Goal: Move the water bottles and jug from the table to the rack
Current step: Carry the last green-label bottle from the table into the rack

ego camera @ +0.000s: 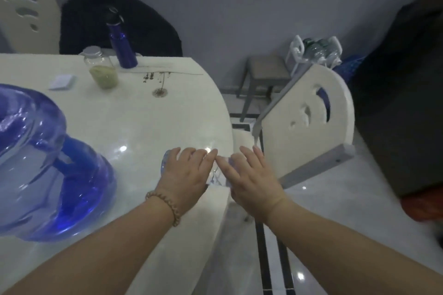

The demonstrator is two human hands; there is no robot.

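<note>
Head view: both hands are at the near right edge of the worktop [143, 115], on clear plastic bottle stock [217, 178]. Left hand [187, 175] and right hand [249, 176] lie side by side, index tips almost touching. Fingers are fairly straight and laid on top, with no wrap visible.

My read is that the step is the pickup of the clear bottle(s), and the grasp is not closed. Next move needs fingers curled round the body, a lift clear of the edge, then a carry far right to the rack [297, 50], which looks to hold bottles already. Path runs past the white chair [309, 115].

Left on the worktop:
- big blue jug [48, 163], near left
- blue metal bottle [123, 50], far side, beside a jar [102, 72] with green contents

Hard to make out:
- the hands cover most of the clear plastic, so I can't tell whether it is one bottle or two, or upright or lying
- thumbs are hidden
- the jug is cut off at the left edge
- the rack is small and blurred, so free slots are unclear
</note>
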